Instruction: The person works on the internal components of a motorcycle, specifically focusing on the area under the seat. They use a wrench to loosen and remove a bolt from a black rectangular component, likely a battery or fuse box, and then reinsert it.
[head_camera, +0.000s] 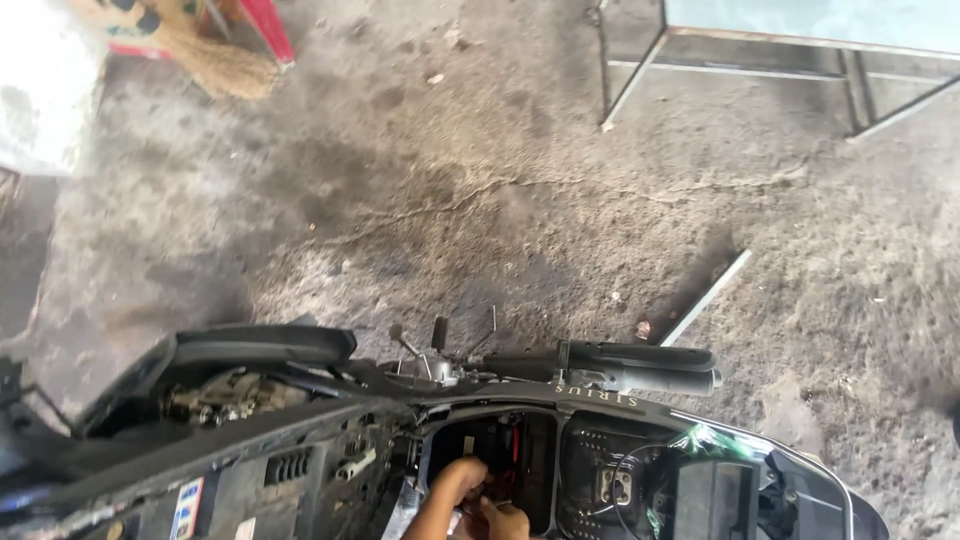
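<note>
Hands (480, 500), seemingly inside rectangular black compartment (490, 465)

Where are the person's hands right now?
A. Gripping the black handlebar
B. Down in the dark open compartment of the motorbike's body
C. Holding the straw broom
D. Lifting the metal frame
B: both hands, left hand and right hand, are down in the open compartment, well below the handlebar grip, with the broom lying far off on the concrete floor.

A black rectangular open compartment (500, 460) in the motorcycle's underseat body, red wiring inside, near the bottom edge.
</note>
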